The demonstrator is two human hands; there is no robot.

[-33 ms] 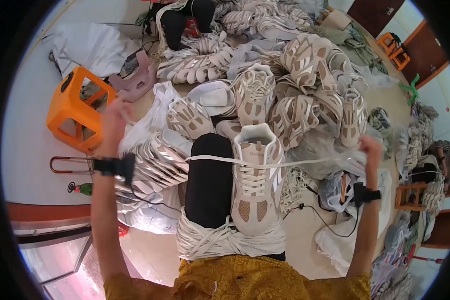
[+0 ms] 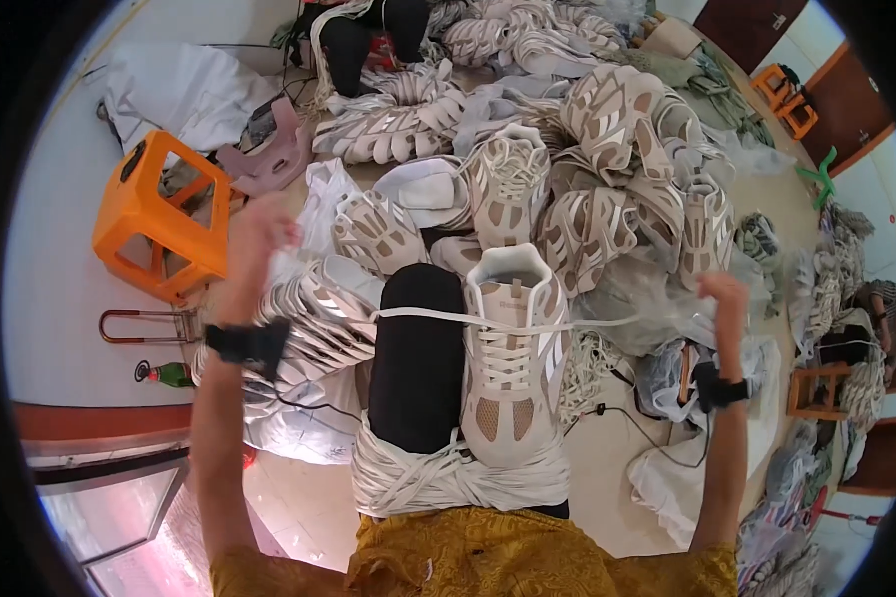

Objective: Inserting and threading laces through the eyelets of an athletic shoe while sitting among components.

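A beige and white sneaker upper (image 2: 493, 423) stands toe toward me in my lap, beside my black-clad leg (image 2: 418, 373). A white shoelace (image 2: 428, 315) runs from its eyelets out to both sides, across the leg on the left. My left hand (image 2: 259, 239) is raised at the left, fingers closed in a pinch on one lace end; that stretch blurs against the pale pile. My right hand (image 2: 724, 291), at the right, is closed on the other end, also blurred. A bundle of white laces (image 2: 458, 488) lies wound over my lap.
Stacked shoe uppers (image 2: 309, 313) lie left of my leg. More uppers (image 2: 597, 219) pile up ahead. An orange stool (image 2: 159, 264) stands at the left, and loose laces (image 2: 589, 378) lie right of the sneaker. Another person (image 2: 881, 308) sits at far right.
My left hand has moved right, toward the middle. My right hand has shifted slightly left. The sneaker upper stays in place.
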